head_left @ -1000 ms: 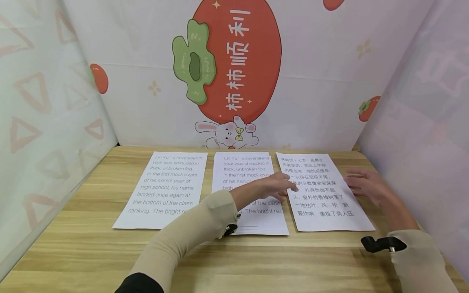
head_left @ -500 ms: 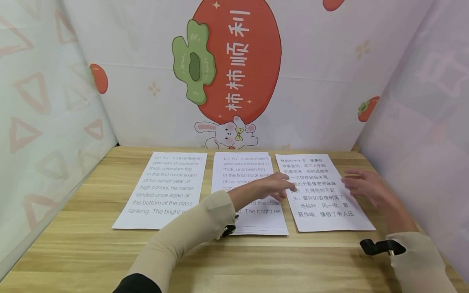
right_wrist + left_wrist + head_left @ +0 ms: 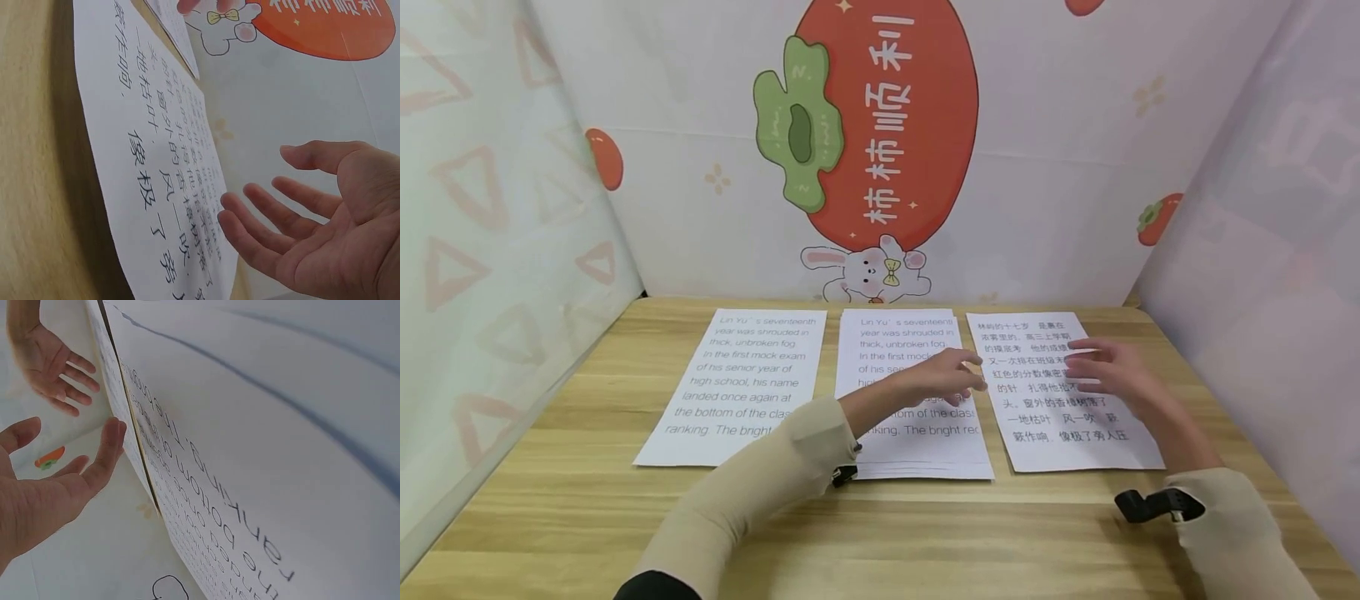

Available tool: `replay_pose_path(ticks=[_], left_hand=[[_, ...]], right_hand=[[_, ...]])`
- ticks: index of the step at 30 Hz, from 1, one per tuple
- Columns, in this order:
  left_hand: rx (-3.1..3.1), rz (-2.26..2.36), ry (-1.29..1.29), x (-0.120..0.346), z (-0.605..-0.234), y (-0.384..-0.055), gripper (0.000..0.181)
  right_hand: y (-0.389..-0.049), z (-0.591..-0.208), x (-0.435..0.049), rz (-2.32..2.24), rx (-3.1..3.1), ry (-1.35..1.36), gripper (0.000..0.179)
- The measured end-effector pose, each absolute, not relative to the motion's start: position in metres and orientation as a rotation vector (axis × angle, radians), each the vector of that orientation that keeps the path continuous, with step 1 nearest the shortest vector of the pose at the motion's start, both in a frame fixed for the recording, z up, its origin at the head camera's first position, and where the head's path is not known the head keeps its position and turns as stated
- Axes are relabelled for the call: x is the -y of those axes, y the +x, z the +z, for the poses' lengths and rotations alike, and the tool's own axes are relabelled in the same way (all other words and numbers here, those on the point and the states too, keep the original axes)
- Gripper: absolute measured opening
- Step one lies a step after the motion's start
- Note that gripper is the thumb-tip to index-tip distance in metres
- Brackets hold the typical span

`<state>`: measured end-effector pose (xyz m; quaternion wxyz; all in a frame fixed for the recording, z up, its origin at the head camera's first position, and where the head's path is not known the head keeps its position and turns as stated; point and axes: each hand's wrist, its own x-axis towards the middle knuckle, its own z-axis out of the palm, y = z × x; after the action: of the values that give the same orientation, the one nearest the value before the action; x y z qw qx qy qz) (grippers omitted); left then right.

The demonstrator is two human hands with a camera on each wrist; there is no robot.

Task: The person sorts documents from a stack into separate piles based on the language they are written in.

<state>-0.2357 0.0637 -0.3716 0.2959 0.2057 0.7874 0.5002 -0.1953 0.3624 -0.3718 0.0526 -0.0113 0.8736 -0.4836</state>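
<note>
Three printed paper piles or sheets lie in a row. The right one is a sheet with Chinese text [image 3: 1060, 450]. My right hand [image 3: 1108, 367] hovers over its right part, fingers spread and loosely bent, holding nothing; the right wrist view shows the palm and a gap under the fingers. Over the right side of the middle English-text stack [image 3: 925, 458] is my left hand [image 3: 943, 377], fingertips near the Chinese sheet's left edge. Its fingers are apart with nothing between them in the left wrist view, where the right hand [image 3: 53, 365] appears beyond.
An English-text sheet [image 3: 730, 400] lies at the left, partly covered by the left sleeve [image 3: 775, 467]. All rest on a wooden table [image 3: 925, 542]. Behind stands a white backdrop [image 3: 1045, 208] with a large persimmon print; patterned cloth walls [image 3: 1270, 250] close both sides.
My right hand has moved left, from the Chinese sheet's right edge to above it. My left hand has drawn back a little to the left, off that sheet's left edge. The papers look nearly unchanged.
</note>
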Motion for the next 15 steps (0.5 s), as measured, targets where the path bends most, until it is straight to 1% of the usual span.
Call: replay_pose_path(ticks=[4,9,15], left_hand=[[-2.096,1.342,0.582,-0.05,-0.369,-0.235,0.054],[-2.122,1.335,0.591,-0.036,-0.369,-0.237,0.051],[-2.138,1.326,0.57,-0.021,-0.371,-0.237,0.051]], right_hand=[[-0.199,-0.372,-0.352,-1.522,-2.606,-0.096,0.059],[-0.202,-0.369,-0.344,-1.506,-2.641,-0.152,0.058],[-0.205,-0.368,-0.334,-1.492,-2.646,-0.155,0.058]])
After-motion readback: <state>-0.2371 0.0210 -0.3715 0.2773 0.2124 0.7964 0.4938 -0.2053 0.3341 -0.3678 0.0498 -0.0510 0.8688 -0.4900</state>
